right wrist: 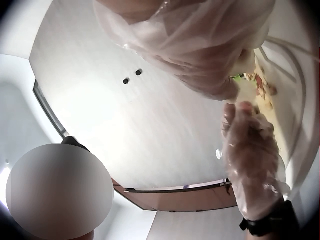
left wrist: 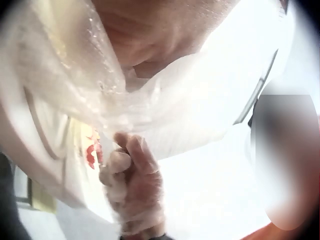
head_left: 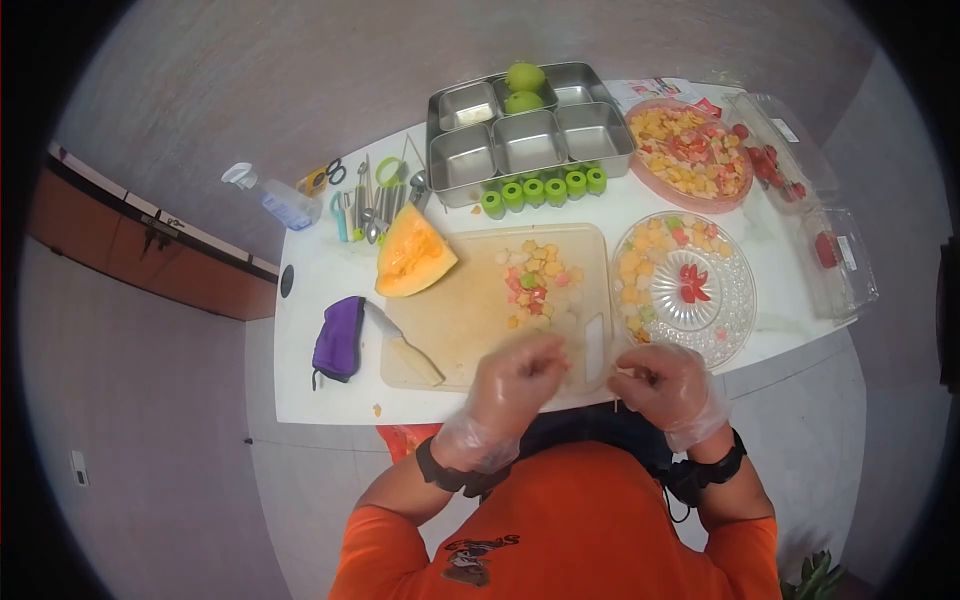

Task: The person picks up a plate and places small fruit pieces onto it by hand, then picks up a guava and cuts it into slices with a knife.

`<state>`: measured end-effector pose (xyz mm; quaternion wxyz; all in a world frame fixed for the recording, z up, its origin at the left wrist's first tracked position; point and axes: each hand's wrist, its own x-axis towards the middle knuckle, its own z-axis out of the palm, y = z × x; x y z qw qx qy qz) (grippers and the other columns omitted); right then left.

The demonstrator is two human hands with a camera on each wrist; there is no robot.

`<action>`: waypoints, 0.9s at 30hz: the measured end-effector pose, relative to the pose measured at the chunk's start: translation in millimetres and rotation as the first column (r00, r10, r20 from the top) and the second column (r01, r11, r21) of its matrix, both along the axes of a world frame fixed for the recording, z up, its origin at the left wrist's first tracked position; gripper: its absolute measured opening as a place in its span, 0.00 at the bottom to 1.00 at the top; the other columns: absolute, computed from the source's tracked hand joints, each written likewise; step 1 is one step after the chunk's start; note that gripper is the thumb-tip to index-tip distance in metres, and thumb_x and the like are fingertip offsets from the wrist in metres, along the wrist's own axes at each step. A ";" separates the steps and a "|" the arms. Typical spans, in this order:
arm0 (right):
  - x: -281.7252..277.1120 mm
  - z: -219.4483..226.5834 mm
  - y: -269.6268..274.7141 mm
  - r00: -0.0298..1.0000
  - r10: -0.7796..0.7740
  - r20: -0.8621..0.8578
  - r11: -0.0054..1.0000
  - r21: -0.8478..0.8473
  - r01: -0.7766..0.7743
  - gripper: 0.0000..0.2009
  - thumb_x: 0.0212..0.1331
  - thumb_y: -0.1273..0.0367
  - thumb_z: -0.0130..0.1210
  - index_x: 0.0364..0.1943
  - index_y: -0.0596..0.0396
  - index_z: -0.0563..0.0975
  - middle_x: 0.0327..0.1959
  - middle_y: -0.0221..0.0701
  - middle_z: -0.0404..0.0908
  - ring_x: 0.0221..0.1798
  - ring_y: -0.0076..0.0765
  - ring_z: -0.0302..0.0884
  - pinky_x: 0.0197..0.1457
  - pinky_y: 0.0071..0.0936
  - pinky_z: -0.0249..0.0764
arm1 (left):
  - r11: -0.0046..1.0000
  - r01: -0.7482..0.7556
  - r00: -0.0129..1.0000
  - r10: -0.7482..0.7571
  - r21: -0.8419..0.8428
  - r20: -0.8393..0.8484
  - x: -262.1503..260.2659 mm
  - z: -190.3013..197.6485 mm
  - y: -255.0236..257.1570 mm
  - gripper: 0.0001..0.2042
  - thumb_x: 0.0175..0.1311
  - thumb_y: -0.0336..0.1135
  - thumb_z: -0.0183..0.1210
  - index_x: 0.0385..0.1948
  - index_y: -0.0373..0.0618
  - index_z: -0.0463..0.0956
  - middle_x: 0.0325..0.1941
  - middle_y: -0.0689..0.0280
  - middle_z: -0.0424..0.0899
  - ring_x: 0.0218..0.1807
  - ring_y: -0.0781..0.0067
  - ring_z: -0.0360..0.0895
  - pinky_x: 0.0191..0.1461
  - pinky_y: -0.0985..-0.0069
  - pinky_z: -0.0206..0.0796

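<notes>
Curled hands (head_left: pixel 515 385) (head_left: pixel 672 390), contents unclear, near small yellow, red, green fruit pieces (head_left: pixel 537 294).

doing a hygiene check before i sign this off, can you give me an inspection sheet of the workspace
Surface: white table; small orange scrap near its front left corner
Job's things: cut fruit pieces on pale cutting board; orange melon wedge at its far left corner; pale-handled knife across its left edge; patterned clear plate holding more fruit
Clutter: purple fabric pouch, clear spray bottle
Hands: left hand and right hand in clear gloves, fingers curled; contents unclear
Cables: thin black cord below right wrist
Surroundings: grey tiled floor, green plant
</notes>
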<state>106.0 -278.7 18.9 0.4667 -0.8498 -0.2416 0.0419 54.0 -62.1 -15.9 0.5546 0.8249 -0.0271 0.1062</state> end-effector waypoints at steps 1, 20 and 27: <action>-1.5 0.7 5.2 0.999 -0.020 -0.045 0.999 0.027 0.021 0.08 0.48 0.69 0.68 0.30 0.56 0.82 0.19 0.35 0.78 0.21 0.36 0.78 0.26 0.30 0.72 | 0.799 -0.220 0.954 0.057 -0.559 -0.294 0.6 5.6 -6.5 0.13 0.60 0.21 0.62 0.47 0.40 0.78 0.38 0.57 0.85 0.39 0.66 0.84 0.37 0.75 0.73; 44.4 8.2 -33.9 0.994 -0.108 0.005 0.951 -0.290 0.105 0.10 0.59 0.65 0.61 0.31 0.58 0.83 0.28 0.45 0.81 0.31 0.52 0.80 0.36 0.40 0.76 | 0.738 -0.266 0.959 0.138 -0.621 -0.246 -6.8 -18.0 3.0 0.16 0.58 0.19 0.65 0.48 0.41 0.79 0.37 0.66 0.83 0.35 0.78 0.79 0.40 0.80 0.73; 62.1 3.0 -24.4 0.970 -0.108 -0.216 0.832 -0.554 -0.031 0.16 0.59 0.59 0.59 0.28 0.59 0.82 0.27 0.48 0.80 0.31 0.54 0.78 0.39 0.41 0.73 | 0.670 -0.304 0.947 0.133 -0.677 -0.293 -14.4 -28.6 5.0 0.15 0.58 0.18 0.64 0.46 0.42 0.80 0.35 0.68 0.82 0.33 0.81 0.77 0.36 0.81 0.70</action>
